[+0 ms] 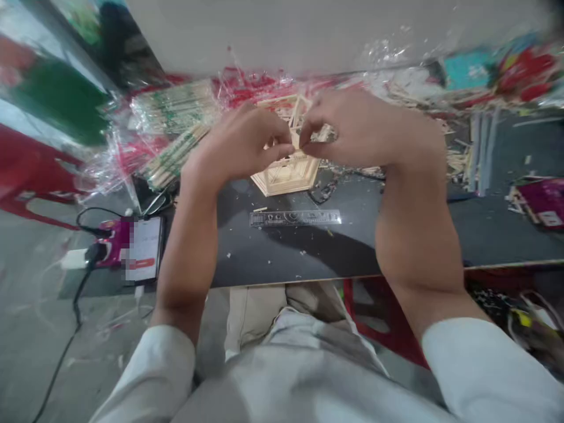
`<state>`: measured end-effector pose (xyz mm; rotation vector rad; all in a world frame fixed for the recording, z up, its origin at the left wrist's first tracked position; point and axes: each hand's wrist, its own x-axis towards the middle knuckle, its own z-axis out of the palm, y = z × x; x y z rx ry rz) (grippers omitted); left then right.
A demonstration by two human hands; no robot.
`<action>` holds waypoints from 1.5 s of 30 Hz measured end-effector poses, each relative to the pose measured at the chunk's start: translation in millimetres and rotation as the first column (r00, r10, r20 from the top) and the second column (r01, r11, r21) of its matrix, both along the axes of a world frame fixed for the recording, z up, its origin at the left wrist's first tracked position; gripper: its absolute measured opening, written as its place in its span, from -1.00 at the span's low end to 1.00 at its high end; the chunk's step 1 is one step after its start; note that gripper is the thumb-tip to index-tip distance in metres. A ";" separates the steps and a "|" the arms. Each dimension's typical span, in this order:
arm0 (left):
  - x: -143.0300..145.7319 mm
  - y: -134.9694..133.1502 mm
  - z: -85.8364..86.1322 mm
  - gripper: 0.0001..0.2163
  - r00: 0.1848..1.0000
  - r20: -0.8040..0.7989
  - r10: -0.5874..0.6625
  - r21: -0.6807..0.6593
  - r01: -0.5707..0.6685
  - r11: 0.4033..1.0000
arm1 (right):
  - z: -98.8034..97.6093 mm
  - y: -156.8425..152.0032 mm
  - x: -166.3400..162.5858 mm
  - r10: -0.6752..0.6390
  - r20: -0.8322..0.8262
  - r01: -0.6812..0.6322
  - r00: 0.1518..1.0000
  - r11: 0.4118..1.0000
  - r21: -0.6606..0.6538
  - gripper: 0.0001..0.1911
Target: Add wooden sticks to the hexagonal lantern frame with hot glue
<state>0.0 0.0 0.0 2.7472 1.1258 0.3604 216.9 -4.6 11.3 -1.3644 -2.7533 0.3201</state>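
A small frame built of thin wooden sticks (288,183), with a many-sided stacked base, stands on the dark tabletop (282,255). My left hand (249,141) reaches over it from the left, thumb and fingers pinched together near its upper part. From the right comes my right hand (352,129), also pinching, its fingertips close beside the left ones. What lies between the fingertips is too small and blurred to name. Both hands hide parts of the frame's upper sticks. Nearer to me, a clear plastic ruler (295,218) lies flat.
Bundles of wooden sticks (176,155) in plastic wrap lie at the left. A phone (145,249) rests beside a purple power strip (113,242) with cables. Loose sticks (457,161) and clear strips (483,150) lie at the right. A red stool (30,170) stands left.
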 end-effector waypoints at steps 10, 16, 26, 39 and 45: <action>-14.8 8.0 -1.0 -0.75 0.992 -0.039 0.117 -0.063 -0.120 0.991 | -15.8 13.6 7.5 -0.003 -0.125 -0.003 0.992 0.999 -0.043 -0.82; -14.3 10.0 -1.7 -0.74 0.993 -0.026 0.112 -0.091 -0.114 0.989 | -16.2 14.2 5.5 -0.005 -0.131 -0.003 0.991 0.998 -0.059 -0.84; -14.2 9.4 2.2 -0.75 0.994 -0.060 0.086 -0.138 -0.094 0.986 | -13.4 16.1 3.0 0.012 -0.060 -0.016 0.998 0.997 -0.070 -0.85; -10.8 7.3 5.0 -0.61 0.992 -0.101 0.080 -0.154 -0.095 0.983 | -20.2 18.0 2.7 0.006 -0.088 -0.011 0.996 0.998 -0.065 -0.92; -9.8 6.3 4.2 -0.66 0.991 -0.097 0.089 -0.125 -0.101 0.987 | -19.8 16.3 1.5 -0.024 -0.103 0.013 0.994 0.995 -0.104 -0.91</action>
